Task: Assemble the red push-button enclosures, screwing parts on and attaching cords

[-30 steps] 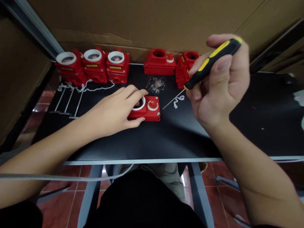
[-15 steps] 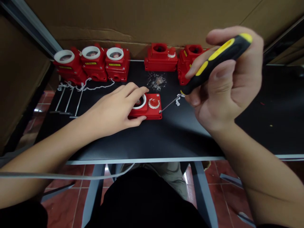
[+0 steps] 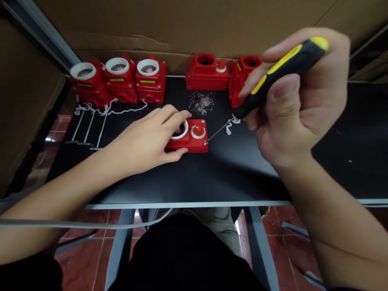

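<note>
A red housing with a white-rimmed round window and a red round cap (image 3: 198,131) lies on the black table. My left hand (image 3: 151,137) wraps over its left part, thumb at the near side and fingers across the window rim, hiding that end. In my right hand (image 3: 303,105) is a screwdriver (image 3: 281,72) with a black and yellow handle. The fingers close around the handle, and the thin shaft slants down left. Its tip meets the screw (image 3: 206,142) at the housing's near right corner.
Three red housings with white rings (image 3: 147,68) stand at the back left, with white string (image 3: 127,110) and T-shaped metal rods (image 3: 87,128) before them. Two more red housings (image 3: 207,72) stand at the back right. White shavings (image 3: 201,104) and a curled white scrap (image 3: 228,128) lie nearby.
My right hand and the screwdriver handle have shifted slightly right and the grip has turned a little. The tip stays at the corner screw. My left hand keeps its hold on the housing.
</note>
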`<action>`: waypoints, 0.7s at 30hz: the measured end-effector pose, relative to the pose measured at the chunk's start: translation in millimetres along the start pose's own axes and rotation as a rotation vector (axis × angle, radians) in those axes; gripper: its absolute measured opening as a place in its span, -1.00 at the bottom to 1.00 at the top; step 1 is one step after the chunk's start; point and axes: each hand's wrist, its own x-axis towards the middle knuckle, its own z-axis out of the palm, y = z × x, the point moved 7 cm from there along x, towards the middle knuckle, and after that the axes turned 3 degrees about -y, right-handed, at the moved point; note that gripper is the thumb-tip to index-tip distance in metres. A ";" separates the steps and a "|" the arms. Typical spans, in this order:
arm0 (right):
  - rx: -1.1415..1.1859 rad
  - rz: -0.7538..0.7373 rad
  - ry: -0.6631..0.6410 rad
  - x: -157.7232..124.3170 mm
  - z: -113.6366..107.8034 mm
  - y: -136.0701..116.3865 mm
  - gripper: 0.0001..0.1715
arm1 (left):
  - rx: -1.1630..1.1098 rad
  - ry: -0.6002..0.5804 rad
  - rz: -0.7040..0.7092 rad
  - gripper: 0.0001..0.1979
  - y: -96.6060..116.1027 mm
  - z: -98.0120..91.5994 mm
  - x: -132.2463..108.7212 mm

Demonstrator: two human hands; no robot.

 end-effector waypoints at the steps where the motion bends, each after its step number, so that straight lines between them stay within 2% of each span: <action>1: -0.019 0.004 -0.022 1.5 -0.7 -1.1 -0.77 | 0.007 0.003 0.002 -0.16 0.3 0.0 -0.2; 6: -0.149 -0.054 -0.074 7.4 -9.9 -13.4 -0.75 | 0.014 0.025 0.032 -0.17 3.6 0.5 -1.0; 10: -0.117 -0.016 -0.148 9.0 -7.8 -11.8 -0.71 | 0.016 0.038 0.044 -0.18 4.4 0.5 -1.9; 13: -0.066 -0.062 -0.193 9.1 -2.6 -12.8 -0.69 | 0.013 0.037 0.050 -0.18 4.7 0.7 -2.4; 21: 0.081 0.082 -0.097 9.4 -6.6 -4.7 -0.84 | 0.029 0.026 0.022 -0.18 3.7 -0.3 -2.0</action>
